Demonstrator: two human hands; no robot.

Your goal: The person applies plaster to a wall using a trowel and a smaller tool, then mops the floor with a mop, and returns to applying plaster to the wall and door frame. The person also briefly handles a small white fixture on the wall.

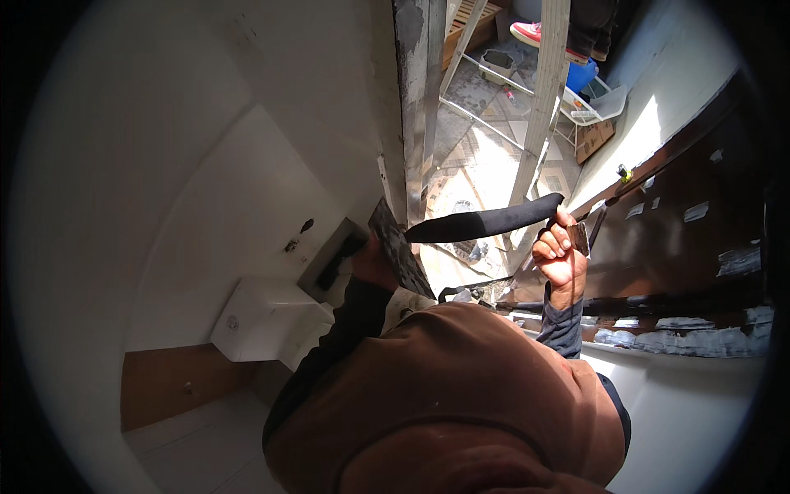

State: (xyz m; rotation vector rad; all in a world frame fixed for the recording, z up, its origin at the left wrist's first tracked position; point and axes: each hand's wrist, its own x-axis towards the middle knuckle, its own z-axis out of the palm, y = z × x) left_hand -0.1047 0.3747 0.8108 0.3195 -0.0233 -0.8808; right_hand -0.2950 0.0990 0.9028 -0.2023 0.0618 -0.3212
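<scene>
My left hand (pixel 373 265), in shadow, is closed at the edge of a dark, grey-mottled flat board (pixel 401 249); most of its fingers are hidden. From beside that board a wide black strip (pixel 485 222) stretches across to my right hand (pixel 562 253). The right fingers are curled and pinch the strip's far end, where it folds over. A small brown, rough-looking flat piece (pixel 579 239) shows against the same hand; whether it is held or part of something else I cannot tell.
A ladder (pixel 539 107) stands just beyond the doorway post (pixel 414 99). A white sink (pixel 271 321) is at the left. On the right, a brown door (pixel 683 222) carries white patches. Farther off are another person's red shoe (pixel 527 33), a blue container (pixel 581 76) and a cardboard box (pixel 594 142).
</scene>
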